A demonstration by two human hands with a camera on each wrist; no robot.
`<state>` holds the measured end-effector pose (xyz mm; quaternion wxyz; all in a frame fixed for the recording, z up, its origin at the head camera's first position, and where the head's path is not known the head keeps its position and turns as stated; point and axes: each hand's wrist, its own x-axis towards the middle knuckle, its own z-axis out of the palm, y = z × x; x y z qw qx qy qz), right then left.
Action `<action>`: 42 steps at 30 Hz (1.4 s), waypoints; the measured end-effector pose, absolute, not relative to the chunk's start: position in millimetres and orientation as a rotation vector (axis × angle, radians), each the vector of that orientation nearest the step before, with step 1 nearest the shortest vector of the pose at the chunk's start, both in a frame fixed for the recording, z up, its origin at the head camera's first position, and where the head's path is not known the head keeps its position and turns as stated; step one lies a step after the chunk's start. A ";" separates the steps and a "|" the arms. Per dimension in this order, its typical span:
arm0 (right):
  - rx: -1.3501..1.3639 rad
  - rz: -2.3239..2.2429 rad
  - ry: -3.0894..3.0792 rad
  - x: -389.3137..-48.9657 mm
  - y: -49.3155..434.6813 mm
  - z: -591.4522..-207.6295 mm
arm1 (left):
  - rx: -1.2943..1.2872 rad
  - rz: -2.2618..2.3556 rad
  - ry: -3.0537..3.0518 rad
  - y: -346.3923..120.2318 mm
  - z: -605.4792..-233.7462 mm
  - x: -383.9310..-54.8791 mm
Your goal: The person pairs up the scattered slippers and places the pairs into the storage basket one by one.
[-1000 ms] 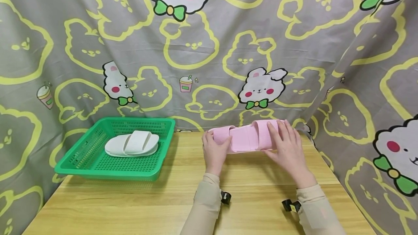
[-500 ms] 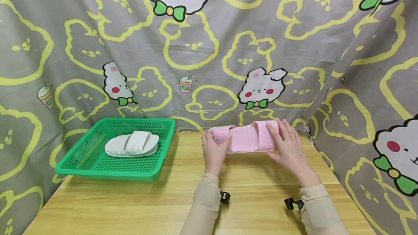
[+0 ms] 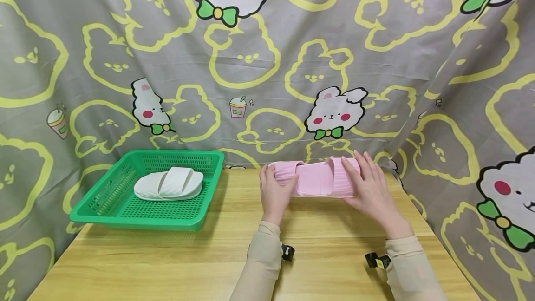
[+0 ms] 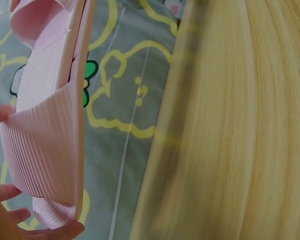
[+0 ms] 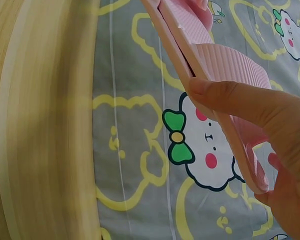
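Note:
A pair of pink slide slippers [image 3: 314,179], fitted together with their ribbed straps at opposite ends, is held crosswise over the far part of the table. My left hand [image 3: 276,197] grips the left end, thumb on the near side by the strap. At the right end, my right hand [image 3: 371,194] holds the pair, fingers over the strap. The right wrist view shows the thumb [image 5: 225,97] pressed on the sole edges, where a dark seam runs between the two soles. In the left wrist view, fingertips [image 4: 65,230] curl round the slipper's end.
On the left of the wooden table [image 3: 209,264] stands a green perforated basket [image 3: 142,222]. White slippers [image 3: 169,185] lie in it, also fitted together. A grey cartoon-print curtain [image 3: 259,73] hangs behind the table and along both sides.
The pink slippers have shifted slightly right, and their right end has come down a little. My right hand has moved slightly right, while the left hand keeps nearly the same place.

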<state>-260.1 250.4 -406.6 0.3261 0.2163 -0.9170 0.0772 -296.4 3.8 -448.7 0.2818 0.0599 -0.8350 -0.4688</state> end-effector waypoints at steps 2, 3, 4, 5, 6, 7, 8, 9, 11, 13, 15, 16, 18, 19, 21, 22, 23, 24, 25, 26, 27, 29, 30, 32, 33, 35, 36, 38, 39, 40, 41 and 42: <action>0.567 0.198 -2.412 -260.6 251.5 -407.3 | 0.159 -1.234 -2.245 4.8 -448.7 -296.2; 0.567 0.194 -2.417 -260.7 251.9 -407.4 | 0.157 -1.224 -2.249 5.2 -448.7 -296.1; 0.568 0.189 -2.422 -260.9 252.2 -407.6 | 0.157 -1.220 -2.252 5.6 -448.4 -295.9; 0.569 0.186 -2.427 -261.1 252.5 -407.7 | 0.155 -1.218 -2.253 6.0 -448.3 -295.7; 0.570 0.184 -2.431 -261.2 252.6 -407.6 | 0.152 -1.219 -2.252 6.4 -448.0 -295.4; 0.572 0.184 -2.434 -261.2 252.7 -407.6 | 0.150 -1.223 -2.250 6.7 -447.8 -295.1; 0.575 0.183 -2.434 -261.2 252.5 -407.6 | 0.147 -1.225 -2.251 7.0 -447.7 -294.8; 0.576 0.182 -2.433 -261.1 252.3 -407.5 | 0.147 -1.224 -2.255 7.3 -447.5 -294.6; 0.577 0.181 -2.430 -260.8 251.6 -407.6 | 0.152 -1.222 -2.266 8.0 -447.5 -294.1; 0.578 0.181 -2.424 -260.3 250.5 -407.7 | 0.153 -1.217 -2.275 8.6 -447.7 -293.6; 0.579 0.179 -2.420 -259.9 249.1 -407.6 | 0.153 -1.212 -2.286 9.0 -447.8 -293.2; 0.583 0.180 -2.417 -259.8 248.5 -407.6 | 0.151 -1.209 -2.290 9.2 -447.8 -293.1; 0.589 0.172 -2.410 -260.1 247.7 -407.7 | 0.140 -1.196 -2.296 9.7 -447.8 -292.5; 0.592 0.168 -2.405 -260.2 247.4 -407.8 | 0.135 -1.188 -2.302 9.8 -447.6 -292.3; 0.601 0.169 -2.394 -260.7 246.8 -408.0 | 0.126 -1.172 -2.315 9.9 -447.4 -291.7; 0.605 0.171 -2.385 -261.0 246.6 -408.3 | 0.118 -1.164 -2.323 9.9 -447.2 -291.3; 0.610 0.173 -2.377 -261.3 246.4 -408.7 | 0.111 -1.157 -2.332 9.9 -446.9 -290.9; 0.614 0.176 -2.371 -261.6 246.2 -409.1 | 0.104 -1.150 -2.343 9.9 -446.6 -290.6; 0.617 0.182 -2.364 -261.8 246.0 -409.4 | 0.097 -1.144 -2.356 9.9 -446.3 -290.4; 0.621 0.185 -2.355 -262.0 245.7 -409.7 | 0.087 -1.136 -2.364 9.9 -446.1 -290.1; 0.621 0.186 -2.350 -262.2 245.4 -410.0 | 0.079 -1.129 -2.373 10.0 -445.8 -289.9; 0.622 0.185 -2.344 -262.4 244.8 -410.5 | 0.069 -1.114 -2.386 10.2 -445.4 -289.6; 0.619 0.185 -2.345 -262.3 244.4 -410.6 | 0.066 -1.107 -2.388 10.2 -445.2 -289.5; 0.620 0.190 -2.343 -262.2 243.4 -410.9 | 0.065 -1.102 -2.382 10.2 -445.0 -289.5; 0.620 0.190 -2.345 -262.1 242.8 -411.0 | 0.068 -1.105 -2.379 10.2 -444.9 -289.6; 0.624 0.197 -2.345 -261.7 241.5 -411.1 | 0.072 -1.107 -2.370 10.1 -444.7 -289.6; 0.628 0.197 -2.346 -261.5 240.9 -411.1 | 0.075 -1.111 -2.364 10.0 -444.7 -289.6; 0.632 0.193 -2.353 -260.8 239.8 -411.2 | 0.077 -1.114 -2.355 10.0 -444.5 -289.5; 0.634 0.189 -2.356 -260.7 239.5 -411.4 | 0.078 -1.115 -2.354 10.0 -444.5 -289.4; 0.635 0.191 -2.359 -260.5 239.2 -411.6 | 0.077 -1.115 -2.354 10.0 -444.5 -289.3; 0.635 0.189 -2.364 -260.4 239.0 -411.8 | 0.077 -1.113 -2.358 10.1 -444.5 -289.2; 0.636 0.189 -2.365 -260.3 238.7 -412.0 | 0.073 -1.113 -2.360 10.2 -444.6 -289.0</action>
